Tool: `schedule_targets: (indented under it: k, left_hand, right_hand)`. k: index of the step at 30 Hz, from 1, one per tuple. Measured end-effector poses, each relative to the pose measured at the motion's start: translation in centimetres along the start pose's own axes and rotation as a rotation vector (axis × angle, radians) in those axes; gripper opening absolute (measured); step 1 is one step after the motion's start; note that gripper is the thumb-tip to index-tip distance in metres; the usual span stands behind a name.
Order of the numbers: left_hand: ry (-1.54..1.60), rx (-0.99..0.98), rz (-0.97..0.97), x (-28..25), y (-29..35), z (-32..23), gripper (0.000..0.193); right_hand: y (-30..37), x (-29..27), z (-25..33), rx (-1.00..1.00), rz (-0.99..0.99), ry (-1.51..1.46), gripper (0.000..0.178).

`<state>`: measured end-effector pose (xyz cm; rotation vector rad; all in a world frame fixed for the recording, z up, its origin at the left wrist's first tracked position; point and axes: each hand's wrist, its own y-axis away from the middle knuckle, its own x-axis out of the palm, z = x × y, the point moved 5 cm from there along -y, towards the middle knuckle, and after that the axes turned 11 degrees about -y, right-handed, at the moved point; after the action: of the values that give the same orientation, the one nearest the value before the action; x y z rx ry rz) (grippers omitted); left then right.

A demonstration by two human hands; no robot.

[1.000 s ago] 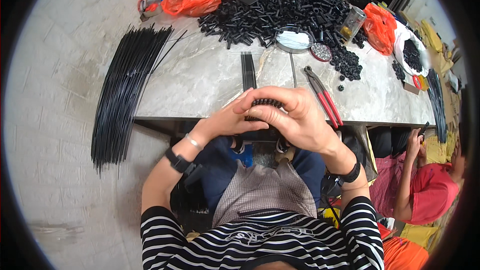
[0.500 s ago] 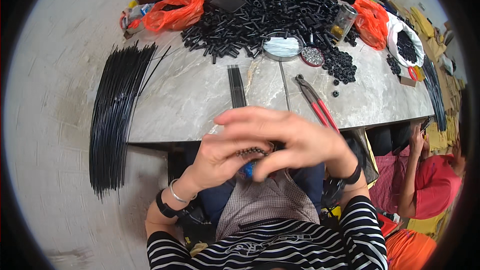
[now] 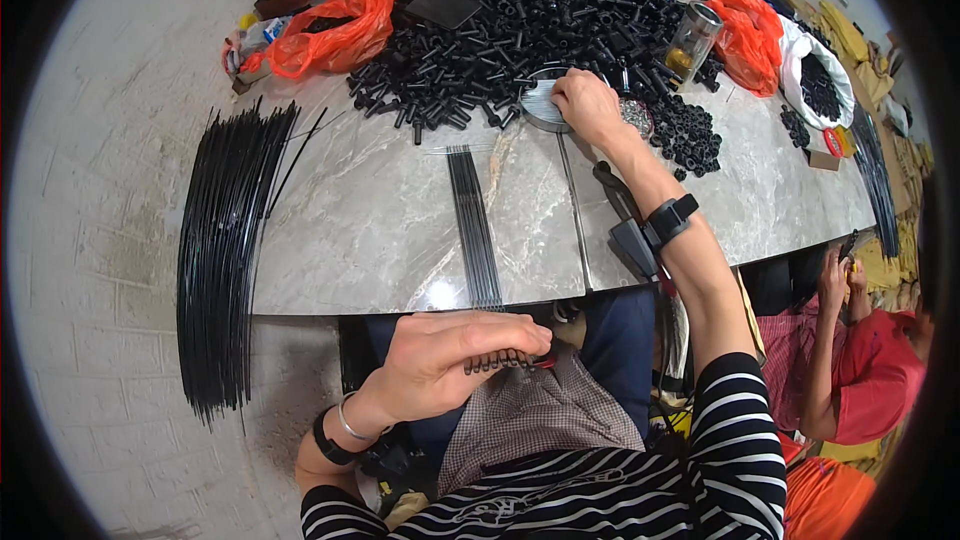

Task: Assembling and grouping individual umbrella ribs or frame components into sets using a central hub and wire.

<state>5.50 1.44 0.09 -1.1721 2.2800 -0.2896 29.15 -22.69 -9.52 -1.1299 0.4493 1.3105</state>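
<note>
The left hand (image 3: 445, 355) curls closed round a black ribbed part (image 3: 497, 361), held over the lap just short of the worktop (image 3: 380, 230) edge. Beyond it lie thin rods (image 3: 473, 225). Farther off, the right hand (image 3: 585, 105) rests on a round tin (image 3: 540, 105) beside the tube pile (image 3: 540, 15), fingers seemingly pinching something inside.

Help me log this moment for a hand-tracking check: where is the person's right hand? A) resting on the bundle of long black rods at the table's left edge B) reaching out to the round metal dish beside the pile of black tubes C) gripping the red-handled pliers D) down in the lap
B: the right hand is stretched out onto the round metal dish at the edge of the pile of black tubes.
</note>
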Motion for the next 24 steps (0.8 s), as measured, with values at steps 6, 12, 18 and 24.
schedule_targets:
  k: [6,12,18,24]
  left_hand:
    - [-0.056,0.009,0.014,-0.1,-0.2,-0.2,0.027]
    - [-0.036,0.008,-0.019,0.3,0.2,-0.4,0.023]
    - [-0.031,0.024,-0.087,0.6,0.0,0.1,0.017]
    - [-0.054,-0.085,-0.144,0.1,0.4,-0.2,0.013]
  right_hand:
    - [-0.5,0.6,-0.4,-0.075,-0.003,0.091,0.015]
    - [0.3,-1.3,0.0,-0.016,-0.026,-0.105,0.015]
    - [2.5,-5.9,3.0,-0.021,-0.107,-0.373,0.014]
    - [11.4,-14.1,14.4,-0.123,0.011,-0.586,0.011]
